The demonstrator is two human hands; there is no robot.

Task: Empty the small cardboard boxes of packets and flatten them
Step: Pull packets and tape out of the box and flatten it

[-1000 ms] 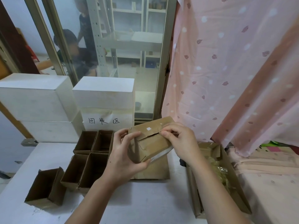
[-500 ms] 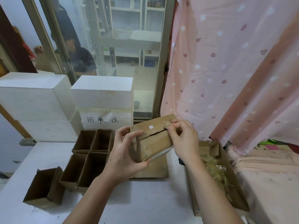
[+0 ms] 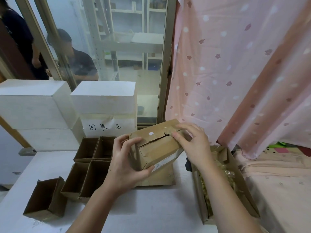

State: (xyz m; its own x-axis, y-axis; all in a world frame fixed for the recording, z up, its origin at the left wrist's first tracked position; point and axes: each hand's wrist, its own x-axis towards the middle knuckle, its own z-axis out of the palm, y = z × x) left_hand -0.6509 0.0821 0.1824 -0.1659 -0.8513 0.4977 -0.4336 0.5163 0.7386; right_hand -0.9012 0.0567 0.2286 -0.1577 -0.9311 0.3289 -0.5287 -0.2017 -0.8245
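We see a white flat surface (image 3: 151,207) carrying two stacks of white rectangular foam blocks (image 3: 33,105) at its far left; the nearer stack (image 3: 104,96) bears a white paper label with handwritten black characters (image 3: 105,126). Behind them we note a glass door in a pale metal frame (image 3: 164,64), through which white metal shelving (image 3: 127,31) and two people in dark clothes (image 3: 79,61) show. To the right hangs a pink curtain printed with white dots and dark leaves (image 3: 235,73), above a pink bed sheet (image 3: 277,182).
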